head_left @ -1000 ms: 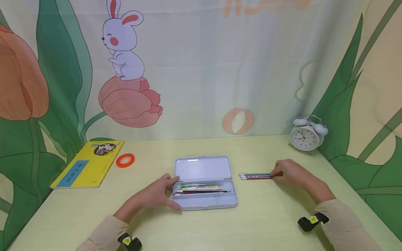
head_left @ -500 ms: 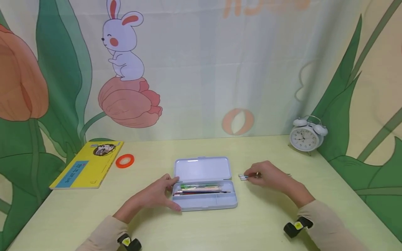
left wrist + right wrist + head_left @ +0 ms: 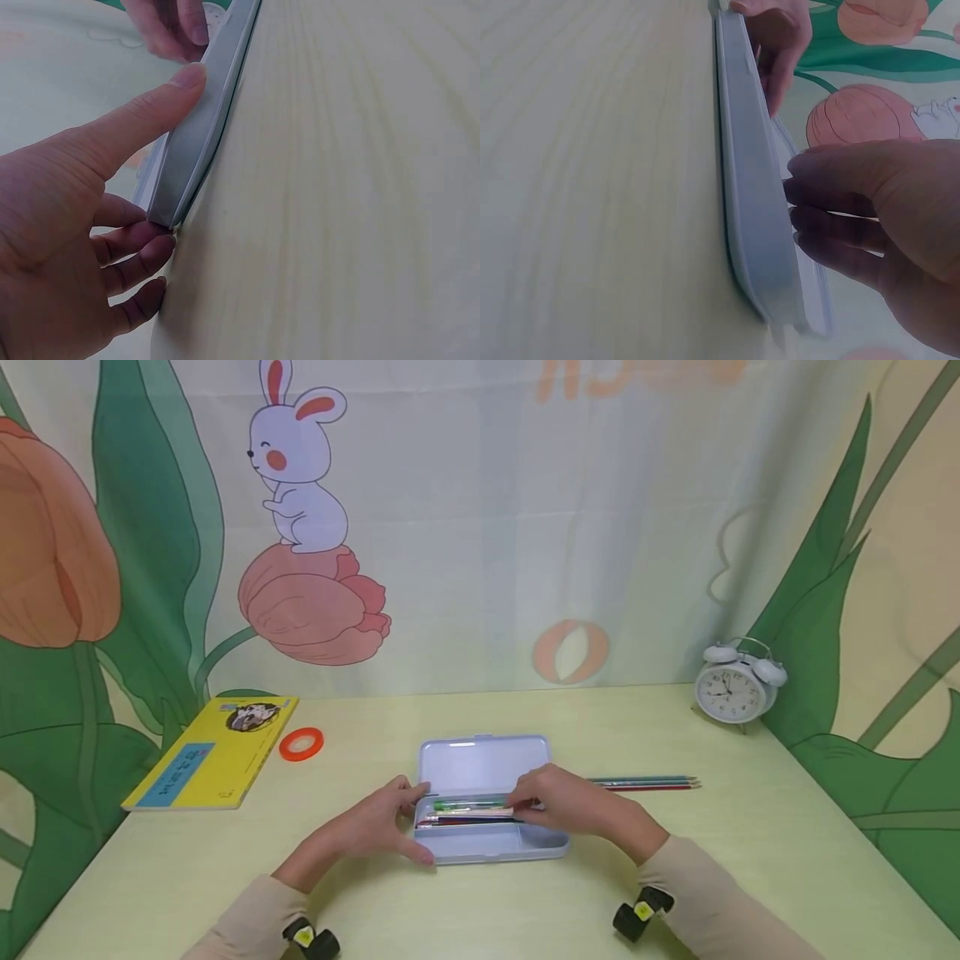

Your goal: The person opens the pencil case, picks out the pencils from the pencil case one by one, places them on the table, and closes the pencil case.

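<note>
A pale blue pencil case (image 3: 480, 843) lies with its lid raised on the table. My left hand (image 3: 382, 822) holds its left end, thumb along the front wall and fingers at the corner, as the left wrist view shows. Inside, a green pen (image 3: 468, 805) and several pencils (image 3: 468, 817) lie in the back compartment. My right hand (image 3: 558, 800) reaches over the case's right part, fingers bent down at the right ends of the pens. In the right wrist view its fingertips (image 3: 799, 217) are near the case wall; whether they pinch anything is hidden.
Right of the case, several pencils (image 3: 652, 782) lie side by side on the table. A white alarm clock (image 3: 731, 689) stands at the back right. A yellow book (image 3: 213, 756) and an orange ring (image 3: 302, 744) lie at the left, before a printed curtain (image 3: 465, 568).
My right hand has moved left from the loose pencils to the open case, leaving those pencils on the table. My left hand stays at the case's left end.
</note>
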The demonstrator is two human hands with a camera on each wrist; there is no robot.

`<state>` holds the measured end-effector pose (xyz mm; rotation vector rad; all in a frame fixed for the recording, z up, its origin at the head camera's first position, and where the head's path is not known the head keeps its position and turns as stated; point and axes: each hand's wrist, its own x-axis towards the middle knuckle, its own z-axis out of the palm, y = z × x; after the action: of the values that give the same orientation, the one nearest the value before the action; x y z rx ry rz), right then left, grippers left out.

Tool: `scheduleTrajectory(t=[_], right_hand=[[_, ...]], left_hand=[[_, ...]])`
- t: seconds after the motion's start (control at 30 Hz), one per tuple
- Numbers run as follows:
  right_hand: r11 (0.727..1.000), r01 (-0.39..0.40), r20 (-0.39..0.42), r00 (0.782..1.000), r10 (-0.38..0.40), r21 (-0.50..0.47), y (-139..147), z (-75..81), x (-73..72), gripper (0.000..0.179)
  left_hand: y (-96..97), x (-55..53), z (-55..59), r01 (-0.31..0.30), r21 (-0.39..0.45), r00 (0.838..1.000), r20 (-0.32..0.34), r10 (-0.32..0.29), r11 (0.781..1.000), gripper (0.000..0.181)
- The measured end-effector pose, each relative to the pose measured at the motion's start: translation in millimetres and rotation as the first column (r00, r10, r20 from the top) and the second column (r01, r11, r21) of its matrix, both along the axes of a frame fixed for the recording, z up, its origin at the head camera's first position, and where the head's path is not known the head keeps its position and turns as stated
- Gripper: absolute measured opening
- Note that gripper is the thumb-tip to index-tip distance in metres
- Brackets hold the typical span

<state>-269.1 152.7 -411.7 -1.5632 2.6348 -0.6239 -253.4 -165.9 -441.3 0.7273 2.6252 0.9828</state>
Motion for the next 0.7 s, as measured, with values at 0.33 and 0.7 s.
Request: scheduleTrajectory(t=[0.33,0.7], right_hand=[[0.998,-0.004,-0.033,0.999,0.006,0.065,-19,-1.6,3.4,0.014],[0.997,0.047,0.038,0.998,-0.049,0.053,-20,-7.1,4.0,0.016]], left_hand=[[0.1,0.3,-1.0,-0.005,0.004,1.000,-0.002,0.005,1.000,0.110],[-0.2,0.5,-0.1,-0.005,0.001,1.000,0.002,0.005,1.000,0.110]])
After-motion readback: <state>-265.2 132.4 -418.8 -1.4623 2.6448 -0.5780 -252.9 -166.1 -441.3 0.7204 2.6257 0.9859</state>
